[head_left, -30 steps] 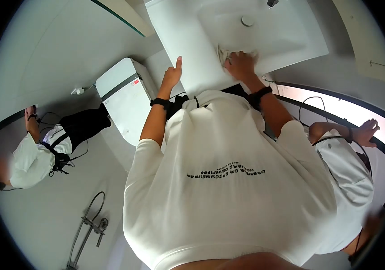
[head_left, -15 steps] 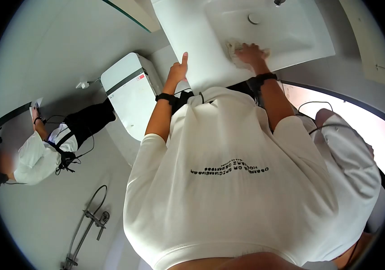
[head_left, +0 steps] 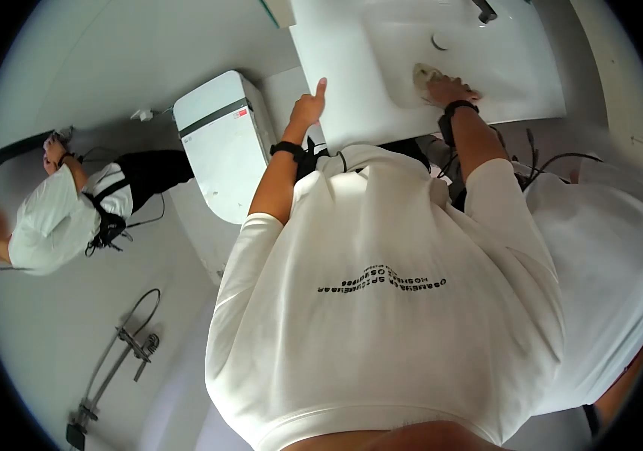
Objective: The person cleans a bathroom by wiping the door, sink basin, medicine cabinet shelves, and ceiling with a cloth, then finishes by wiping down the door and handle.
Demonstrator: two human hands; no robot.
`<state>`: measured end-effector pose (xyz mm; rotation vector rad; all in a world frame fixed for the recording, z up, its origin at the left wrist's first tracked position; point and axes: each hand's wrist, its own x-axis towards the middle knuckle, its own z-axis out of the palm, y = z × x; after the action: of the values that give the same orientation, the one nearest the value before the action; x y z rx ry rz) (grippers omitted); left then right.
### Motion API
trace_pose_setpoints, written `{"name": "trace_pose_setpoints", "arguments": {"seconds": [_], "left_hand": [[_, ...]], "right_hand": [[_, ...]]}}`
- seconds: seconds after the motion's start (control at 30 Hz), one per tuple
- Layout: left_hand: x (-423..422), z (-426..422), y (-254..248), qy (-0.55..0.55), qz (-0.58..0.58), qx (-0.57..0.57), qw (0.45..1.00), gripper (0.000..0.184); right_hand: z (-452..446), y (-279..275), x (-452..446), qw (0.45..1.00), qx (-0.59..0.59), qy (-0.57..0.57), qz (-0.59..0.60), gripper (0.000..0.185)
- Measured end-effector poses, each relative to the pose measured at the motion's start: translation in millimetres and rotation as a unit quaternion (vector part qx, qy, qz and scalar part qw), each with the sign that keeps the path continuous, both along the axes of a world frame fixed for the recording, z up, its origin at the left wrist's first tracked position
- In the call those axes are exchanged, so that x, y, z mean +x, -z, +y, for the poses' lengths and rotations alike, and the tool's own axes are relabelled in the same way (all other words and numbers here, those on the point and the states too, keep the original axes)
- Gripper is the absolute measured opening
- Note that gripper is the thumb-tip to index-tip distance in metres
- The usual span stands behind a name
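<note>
A white washbasin [head_left: 344,68] stands before me. My left hand [head_left: 308,110] is closed on its left edge, thumb lying on the rim and fingers curled below it. My right hand [head_left: 448,90] rests inside the basin near its front wall, closed over a damp-looking pale cloth [head_left: 424,78]. Part of the cloth sticks out to the left of the fingers; the rest is hidden under the hand. Beyond that hand are the round drain plug [head_left: 439,41] and a dark faucet [head_left: 485,10].
Left of the basin is a white toilet [head_left: 220,150] with its lid down. One person [head_left: 58,210] stands at the left wall, hands raised near a dark rail. Another person in a white shirt [head_left: 600,278] is close on my right. A shower fixture [head_left: 122,361] hangs at lower left.
My right hand and the cloth sit farther right in view; the basin has also shifted right. The left person's hands came together, and the person at right now covers the bright doorway.
</note>
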<state>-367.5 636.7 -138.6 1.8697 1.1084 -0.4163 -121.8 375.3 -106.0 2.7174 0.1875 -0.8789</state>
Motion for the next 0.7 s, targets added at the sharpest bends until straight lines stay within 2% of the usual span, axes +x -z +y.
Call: {"name": "trace_pose_setpoints", "arguments": {"seconds": [0.2, 0.23, 0.37, 0.47, 0.53, 0.6, 0.67, 0.7], "left_hand": [[-1, 0, -34, -0.011, 0.006, -0.008, 1.000, 0.110], [0, 1, -32, -0.019, 0.006, -0.004, 1.000, 0.110], [-4, 7, -33, -0.022, -0.009, -0.017, 1.000, 0.109], [-1, 6, -61, -0.026, -0.024, -0.018, 0.999, 0.108], [-4, 2, -64, -0.043, -0.042, -0.017, 0.998, 0.107], [-5, -1, -68, -0.028, -0.042, -0.034, 0.998, 0.106], [-8, -5, -65, -0.026, -0.016, -0.018, 0.999, 0.106], [-10, -9, -67, -0.017, -0.011, 0.009, 1.000, 0.105]], "right_hand": [[30, 5, -14, 0.998, 0.016, -0.058, 0.034, 0.075], [55, -36, -43, 0.999, 0.023, -0.040, 0.024, 0.074], [72, -64, -59, 0.993, 0.061, -0.075, 0.069, 0.072], [46, -68, -35, 0.984, 0.092, -0.122, 0.092, 0.066], [-17, 12, 20, 0.938, 0.151, -0.301, 0.078, 0.056], [-47, -36, 30, 0.909, 0.209, -0.349, 0.091, 0.075], [-83, -31, 42, 0.961, 0.200, -0.188, 0.018, 0.074], [-96, -56, 38, 0.970, 0.189, -0.154, -0.009, 0.074]]}}
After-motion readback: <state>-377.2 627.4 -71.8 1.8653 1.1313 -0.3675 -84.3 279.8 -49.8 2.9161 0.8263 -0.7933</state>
